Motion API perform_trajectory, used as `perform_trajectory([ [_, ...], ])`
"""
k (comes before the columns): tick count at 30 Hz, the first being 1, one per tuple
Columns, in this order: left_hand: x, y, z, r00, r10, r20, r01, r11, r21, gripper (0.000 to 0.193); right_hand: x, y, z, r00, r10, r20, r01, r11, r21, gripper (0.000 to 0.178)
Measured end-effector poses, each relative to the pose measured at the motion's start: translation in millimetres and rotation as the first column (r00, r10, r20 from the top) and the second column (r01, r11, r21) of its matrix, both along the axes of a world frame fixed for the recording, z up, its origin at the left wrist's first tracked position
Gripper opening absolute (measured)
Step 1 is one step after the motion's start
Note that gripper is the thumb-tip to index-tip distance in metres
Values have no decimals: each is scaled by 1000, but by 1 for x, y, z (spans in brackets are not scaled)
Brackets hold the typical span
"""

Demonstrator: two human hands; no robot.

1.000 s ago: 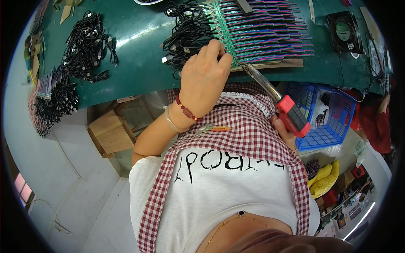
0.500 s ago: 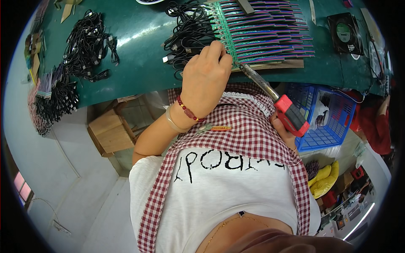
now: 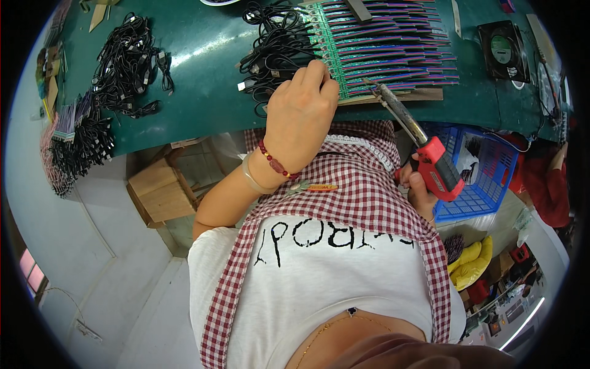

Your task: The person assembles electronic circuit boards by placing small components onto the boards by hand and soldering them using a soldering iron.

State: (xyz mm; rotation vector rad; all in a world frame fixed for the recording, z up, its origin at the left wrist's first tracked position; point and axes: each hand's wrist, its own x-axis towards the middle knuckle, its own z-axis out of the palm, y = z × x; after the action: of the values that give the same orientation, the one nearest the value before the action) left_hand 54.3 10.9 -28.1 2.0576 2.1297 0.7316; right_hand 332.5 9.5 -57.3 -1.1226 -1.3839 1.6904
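Observation:
My left hand (image 3: 302,101) is closed at the near edge of a row of green circuit boards (image 3: 330,49). Its curled fingers hide whatever they pinch. Black cables with USB plugs (image 3: 270,46) lie bunched to the left of the boards, and ribbons of thin coloured wires (image 3: 393,55) run out to the right. My right hand (image 3: 421,192) grips the red and black handle of a soldering iron (image 3: 441,172), partly hidden behind it. The iron's metal shaft slants up to the left, its tip over the near wires, apart from my left hand.
The green table (image 3: 190,92) holds another heap of black cables (image 3: 126,67) and, at its left edge, a bundle of wired cables (image 3: 80,144). A black device with a round label (image 3: 503,49) lies at the right. Below are a blue crate (image 3: 473,197) and a cardboard box (image 3: 161,192).
The soldering iron has moved right and slightly down, its tip drawing away from my left fingers. More of my right hand shows. My left hand has stayed nearly still.

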Motion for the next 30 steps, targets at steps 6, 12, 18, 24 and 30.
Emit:
perform_trajectory([
  [6,1,2,-2,1000,3,-12,-3,1000,-8,10,-18,20,17,976,-94,-196,85,995,-55,36],
  [12,-1,-1,1,999,17,-43,-18,1000,-23,10,-29,81,48,881,-93,-463,81,996,-46,42],
  [18,2,-3,6,998,39,-48,-42,998,-52,11,-73,126,65,627,-117,-770,-72,976,-206,38],
  [24,-16,8,22,997,60,-40,-58,998,39,15,-145,152,32,568,-74,-820,-196,955,-222,32],
  [30,-74,81,-9,992,81,-96,-56,970,235,23,-169,154,13,631,-108,-768,-196,936,-293,32],
])
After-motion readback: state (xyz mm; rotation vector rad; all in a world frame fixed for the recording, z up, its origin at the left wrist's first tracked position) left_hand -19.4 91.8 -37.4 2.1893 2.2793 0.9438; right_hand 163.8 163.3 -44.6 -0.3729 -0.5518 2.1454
